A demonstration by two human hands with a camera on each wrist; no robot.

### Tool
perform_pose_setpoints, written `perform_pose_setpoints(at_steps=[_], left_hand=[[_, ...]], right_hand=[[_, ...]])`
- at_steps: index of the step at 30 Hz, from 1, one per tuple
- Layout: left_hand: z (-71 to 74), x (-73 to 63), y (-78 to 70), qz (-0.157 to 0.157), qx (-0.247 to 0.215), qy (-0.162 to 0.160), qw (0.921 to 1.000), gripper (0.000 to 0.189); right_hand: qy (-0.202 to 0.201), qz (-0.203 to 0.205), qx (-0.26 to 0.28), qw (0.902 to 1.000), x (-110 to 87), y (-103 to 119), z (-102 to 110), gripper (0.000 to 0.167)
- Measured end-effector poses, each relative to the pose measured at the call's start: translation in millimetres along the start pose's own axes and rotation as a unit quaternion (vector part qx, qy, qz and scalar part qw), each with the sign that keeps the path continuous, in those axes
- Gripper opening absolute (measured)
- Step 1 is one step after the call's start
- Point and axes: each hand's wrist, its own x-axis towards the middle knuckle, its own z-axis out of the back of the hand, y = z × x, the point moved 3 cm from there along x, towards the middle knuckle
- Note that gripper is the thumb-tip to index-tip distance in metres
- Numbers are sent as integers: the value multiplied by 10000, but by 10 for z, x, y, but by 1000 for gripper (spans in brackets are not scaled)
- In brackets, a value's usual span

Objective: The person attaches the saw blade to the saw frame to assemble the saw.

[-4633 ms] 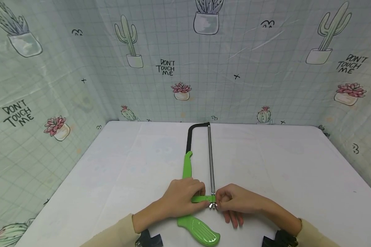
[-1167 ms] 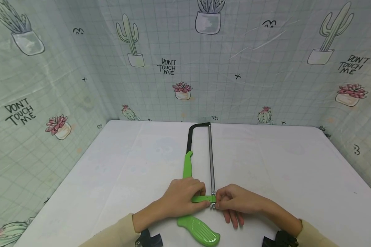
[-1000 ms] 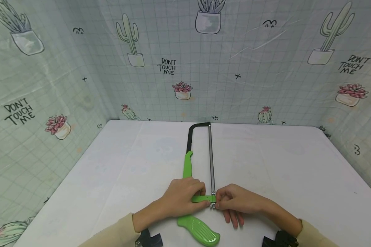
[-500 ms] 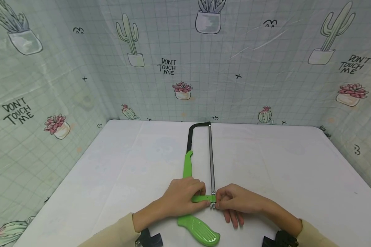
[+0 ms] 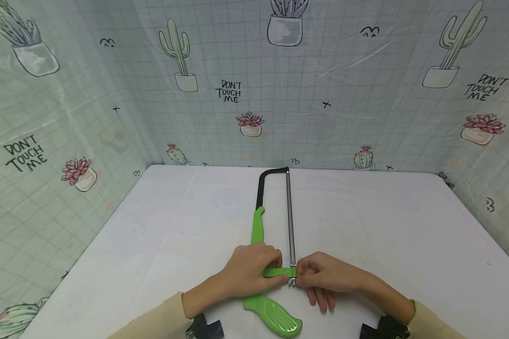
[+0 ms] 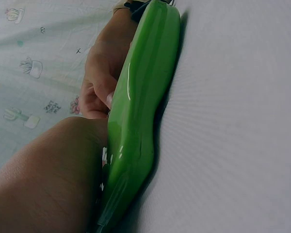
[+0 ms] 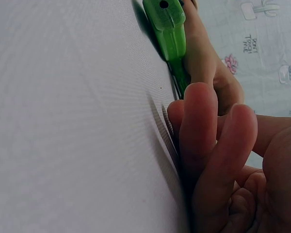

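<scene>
A hacksaw (image 5: 258, 228) with a green and black frame lies flat on the white table, its metal blade (image 5: 290, 216) on the right side. My left hand (image 5: 248, 270) lies over the frame and grips it, with the thumb along the green crosspiece (image 5: 279, 272). At that crosspiece's end, thumb and forefinger of my right hand (image 5: 332, 274) pinch a small silver wing nut (image 5: 292, 282), partly hidden by the fingertips. The green handle (image 6: 145, 82) fills the middle of the left wrist view. In the right wrist view, the other fingers (image 7: 199, 121) extend near the tabletop.
The white table (image 5: 386, 226) runs back to a hanging cloth (image 5: 288, 75) printed with cacti, which also covers both sides. Black wrist straps or mounts (image 5: 383, 328) sit at the sleeves, close to the table's surface.
Since the oldest frame the wing nut has turned: its wings stood spread wide, and now look narrower. Both hands and the hacksaw have stayed practically in place.
</scene>
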Motion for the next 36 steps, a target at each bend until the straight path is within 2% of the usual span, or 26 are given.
perform_pose_setpoints(at_steps=[27, 36], left_hand=[[-7, -1, -13, -15, -4, -91, 10000, 27], [12, -2, -14, 26, 7, 20, 10000, 27]], right_hand=[[79, 10, -170, 9998, 2, -55, 20, 16], [71, 33, -164, 9998, 3, -57, 14, 16]])
